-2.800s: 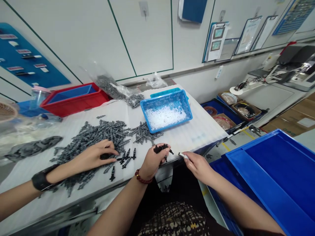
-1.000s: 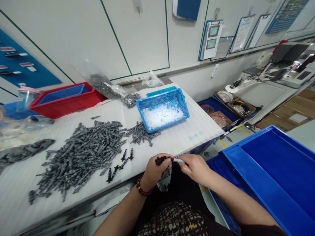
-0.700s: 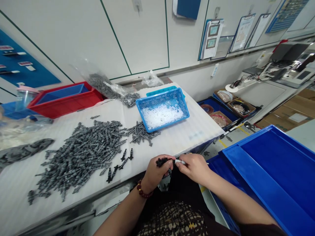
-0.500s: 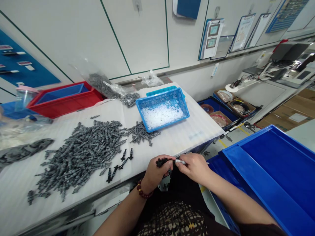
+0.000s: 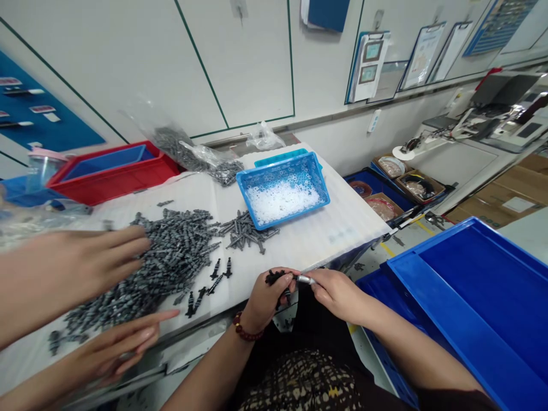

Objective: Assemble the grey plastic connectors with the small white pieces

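Above the table's front edge, my left hand is closed around several small black plastic fittings. My right hand grips a slim silver-white pen-like tool. Its tip meets or nearly meets a black fitting at my left fingertips; my fingers partly hide the contact. To the left of my left hand, several loose black fittings with pale bands lie on the white-covered table. Beyond them spreads a large heap of grey fittings. A blue bin of tiny white rings stands farther back.
Another person's two hands reach in from the left over the heap. A smaller grey pile lies beside the bin. A red crate and bagged parts stand at the back. Large blue trays are at my right.
The other person's hand left the heap earlier, and two hands have now come in from the left. My hands came together, the tool meeting the fittings, and have since shifted slightly left.
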The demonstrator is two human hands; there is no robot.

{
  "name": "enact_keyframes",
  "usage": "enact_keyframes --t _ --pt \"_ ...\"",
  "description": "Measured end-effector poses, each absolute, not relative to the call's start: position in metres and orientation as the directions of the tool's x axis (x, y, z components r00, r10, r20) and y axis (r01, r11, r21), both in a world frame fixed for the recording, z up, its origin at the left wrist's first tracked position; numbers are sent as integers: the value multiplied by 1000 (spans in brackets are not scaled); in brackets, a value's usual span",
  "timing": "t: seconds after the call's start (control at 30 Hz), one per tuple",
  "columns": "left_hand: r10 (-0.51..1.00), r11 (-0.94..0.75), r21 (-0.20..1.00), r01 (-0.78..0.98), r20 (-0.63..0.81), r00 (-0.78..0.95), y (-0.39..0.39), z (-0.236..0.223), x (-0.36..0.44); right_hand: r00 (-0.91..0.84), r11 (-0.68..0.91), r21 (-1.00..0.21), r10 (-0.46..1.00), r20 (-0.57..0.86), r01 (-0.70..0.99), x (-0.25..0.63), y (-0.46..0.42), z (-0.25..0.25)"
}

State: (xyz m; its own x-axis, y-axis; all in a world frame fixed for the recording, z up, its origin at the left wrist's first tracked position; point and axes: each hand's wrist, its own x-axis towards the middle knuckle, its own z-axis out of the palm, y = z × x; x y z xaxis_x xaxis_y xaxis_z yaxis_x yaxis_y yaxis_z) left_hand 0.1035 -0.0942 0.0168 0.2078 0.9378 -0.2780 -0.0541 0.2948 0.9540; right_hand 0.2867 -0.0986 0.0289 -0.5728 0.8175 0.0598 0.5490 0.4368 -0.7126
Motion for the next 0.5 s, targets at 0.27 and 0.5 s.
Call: enact_keyframes --t 0.27,0.5 --pt "957 266 963 -53 -257 136 -97 12 99 -579 468 -674 812 73 571 288 -98 27" --pt "946 275 961 -39 -264 187 -98 2 94 -555 476 -624 828 81 620 286 -98 27"
